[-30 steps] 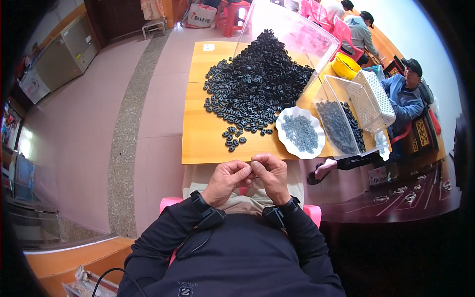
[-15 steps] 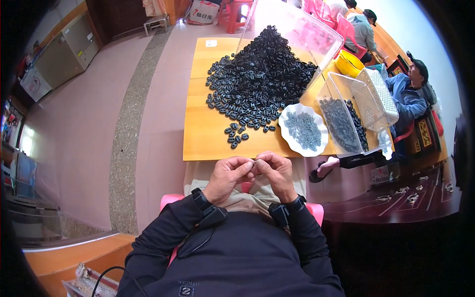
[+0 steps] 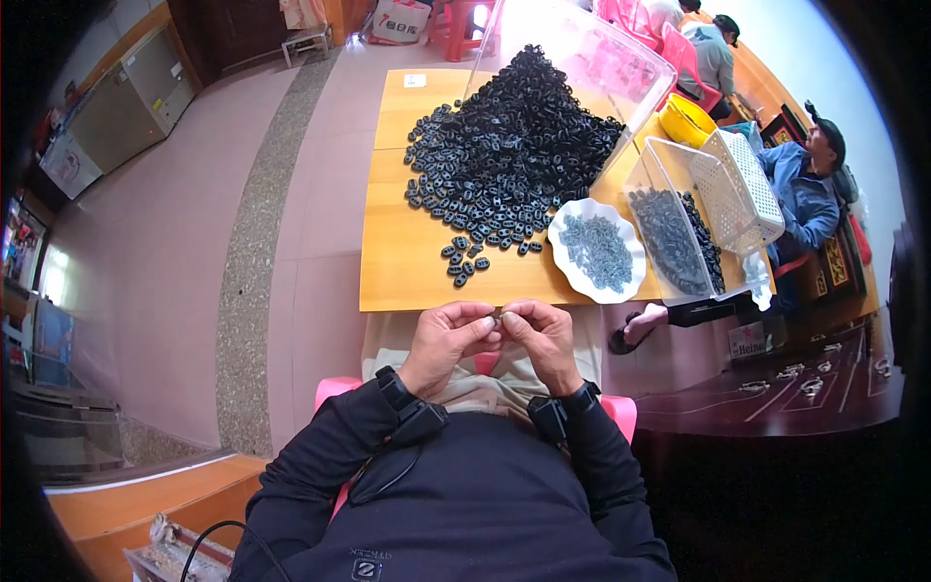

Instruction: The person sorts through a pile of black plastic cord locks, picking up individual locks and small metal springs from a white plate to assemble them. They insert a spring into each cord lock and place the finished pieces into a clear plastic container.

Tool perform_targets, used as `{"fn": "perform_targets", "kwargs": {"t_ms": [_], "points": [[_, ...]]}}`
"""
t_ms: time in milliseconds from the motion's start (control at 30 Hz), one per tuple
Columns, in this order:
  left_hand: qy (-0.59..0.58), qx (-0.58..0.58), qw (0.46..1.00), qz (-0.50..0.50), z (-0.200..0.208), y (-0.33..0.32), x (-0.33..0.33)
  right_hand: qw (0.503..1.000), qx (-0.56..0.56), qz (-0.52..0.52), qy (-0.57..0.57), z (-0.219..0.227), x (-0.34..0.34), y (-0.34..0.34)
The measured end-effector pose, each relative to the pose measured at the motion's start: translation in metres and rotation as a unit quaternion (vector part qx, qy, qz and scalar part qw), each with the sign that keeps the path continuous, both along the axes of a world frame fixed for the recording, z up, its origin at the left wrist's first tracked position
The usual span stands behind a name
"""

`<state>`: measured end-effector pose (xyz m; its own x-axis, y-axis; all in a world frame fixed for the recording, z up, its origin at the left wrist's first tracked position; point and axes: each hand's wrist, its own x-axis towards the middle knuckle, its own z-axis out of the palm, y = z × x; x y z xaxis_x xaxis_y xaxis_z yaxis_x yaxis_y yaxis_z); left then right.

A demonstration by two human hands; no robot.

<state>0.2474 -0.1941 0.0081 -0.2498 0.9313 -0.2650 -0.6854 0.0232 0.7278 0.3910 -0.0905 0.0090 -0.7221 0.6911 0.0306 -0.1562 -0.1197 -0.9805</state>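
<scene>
My left hand [image 3: 444, 341] and my right hand [image 3: 545, 341] meet over my lap, just off the near edge of the wooden table [image 3: 398, 281]. Thumb and forefinger are pinched on both hands, their tips almost touching. Between the tips is a small dark thing, mostly hidden by the fingers and too small to name. Beyond them a few loose black oval pieces with two holes [image 3: 461, 267] lie in front of a big heap of the same pieces [image 3: 524, 145]. To the right of these sits a white scalloped dish [image 3: 572, 287] of small greyish, clear-looking parts [image 3: 599, 254].
A clear plastic bin [image 3: 652, 155] holding black pieces stands at the table's right, beside a white perforated basket [image 3: 747, 189] and a yellow bowl [image 3: 685, 121]. Behind the heap leans a large clear tub [image 3: 635, 73]. A person in blue [image 3: 805, 194] sits at right.
My fingers have shifted only slightly, and both hands stay pinched together over my lap. The table's contents look the same.
</scene>
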Motion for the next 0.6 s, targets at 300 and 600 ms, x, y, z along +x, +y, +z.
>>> {"fn": "perform_targets", "kwargs": {"t_ms": [300,600], "points": [[0.0,0.0,1.0,-0.001,-0.0014,0.0001,0.0002,1.0,0.021,-0.006,-0.016,-0.0027,-0.0016,0.0003],[-0.006,-0.008,1.0,0.003,-0.0052,0.0009,0.0012,0.999,0.026,-0.007,-0.021,-0.0074,-0.0009,0.0006]]}}
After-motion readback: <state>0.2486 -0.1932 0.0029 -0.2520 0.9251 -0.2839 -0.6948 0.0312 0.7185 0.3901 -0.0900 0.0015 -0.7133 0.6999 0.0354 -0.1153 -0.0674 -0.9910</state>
